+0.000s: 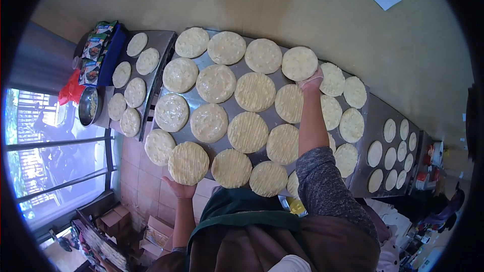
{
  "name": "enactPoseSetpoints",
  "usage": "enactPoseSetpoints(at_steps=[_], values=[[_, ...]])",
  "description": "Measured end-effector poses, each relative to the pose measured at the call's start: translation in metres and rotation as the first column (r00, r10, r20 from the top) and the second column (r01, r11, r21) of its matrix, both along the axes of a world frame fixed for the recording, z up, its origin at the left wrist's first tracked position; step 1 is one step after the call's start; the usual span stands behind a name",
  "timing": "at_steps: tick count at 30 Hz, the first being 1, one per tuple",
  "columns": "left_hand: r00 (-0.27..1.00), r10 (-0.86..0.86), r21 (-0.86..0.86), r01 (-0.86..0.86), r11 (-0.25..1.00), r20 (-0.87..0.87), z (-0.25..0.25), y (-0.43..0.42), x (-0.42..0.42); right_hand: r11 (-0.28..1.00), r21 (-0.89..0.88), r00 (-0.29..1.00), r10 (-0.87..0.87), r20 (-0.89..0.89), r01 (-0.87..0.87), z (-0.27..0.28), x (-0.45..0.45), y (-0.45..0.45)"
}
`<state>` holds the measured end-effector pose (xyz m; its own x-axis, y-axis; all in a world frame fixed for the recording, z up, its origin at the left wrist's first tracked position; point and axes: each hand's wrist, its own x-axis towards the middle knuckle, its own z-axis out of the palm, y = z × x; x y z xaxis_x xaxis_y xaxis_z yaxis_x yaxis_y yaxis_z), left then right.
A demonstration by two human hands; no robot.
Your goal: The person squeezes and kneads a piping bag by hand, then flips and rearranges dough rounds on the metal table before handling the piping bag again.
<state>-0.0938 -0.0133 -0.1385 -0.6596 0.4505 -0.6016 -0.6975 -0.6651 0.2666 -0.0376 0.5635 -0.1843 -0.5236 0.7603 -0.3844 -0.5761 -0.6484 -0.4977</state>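
Our left hand [180, 188] is at the table's near edge, toward its left corner, its palm just below a ridged dough round [188, 163]. That round lies straight beyond the palm, toward the far edge; being circular, it has no long axis, and our left hand is much nearer to it than our right. The thumb stands out to the side, but the round hides the fingers, so we cannot tell whether this grip is apart or clamped on the rim.

Our right hand [311, 78] reaches across to the far edge, at the near right rim of a smoother dough round [300, 64]. We cannot tell how closed this grip is.

Between our hands, rows of dough rounds, some glossy and some ridged, cover the metal table [272, 121]. Past its left edge, a side table [164, 44] carries smaller rounds, with a metal bowl [89, 106] and printed packets [95, 48] beyond. Past the right edge lie more small rounds.
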Motion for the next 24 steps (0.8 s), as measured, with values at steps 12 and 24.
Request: enactPoseSetpoints(at_steps=[12,24], values=[[0.991,0.104,-0.036,-0.108,0.994,-0.089,0.071,-0.021,-0.033,0.994,-0.104,0.999,-0.037,-0.026,0.034,0.089,0.022,-0.108],[0.967,-0.014,0.062,0.031,0.998,-0.254,0.099,-0.145,-0.113,0.901,-0.404,0.986,0.117,-0.121,-0.156,0.056,-0.003,-0.492]])
